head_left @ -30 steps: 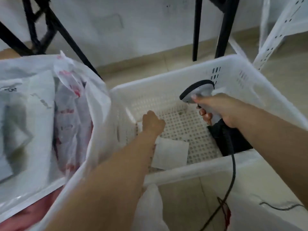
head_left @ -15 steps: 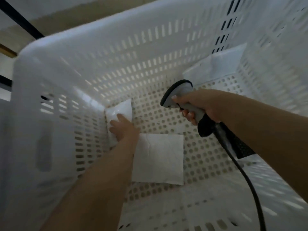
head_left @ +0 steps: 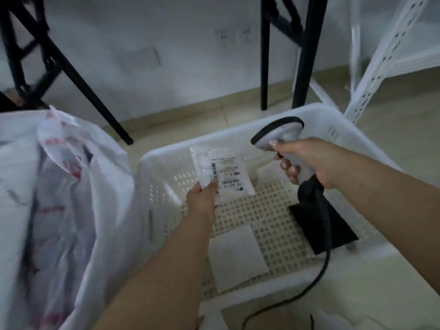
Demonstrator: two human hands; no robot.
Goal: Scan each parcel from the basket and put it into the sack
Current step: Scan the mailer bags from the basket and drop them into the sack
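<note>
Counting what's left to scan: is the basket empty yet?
Not empty. One white parcel lies flat on the basket floor; the left hand holds up another, labelled parcel.

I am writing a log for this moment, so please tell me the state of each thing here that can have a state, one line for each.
Left hand: pinches the labelled parcel.
Labelled parcel: lifted above the basket, label facing the camera.
Right hand: grips the scanner.
Scanner: raised, head near the parcel.
Basket: holds a flat white parcel.
Sack: open, beside the basket.
</note>
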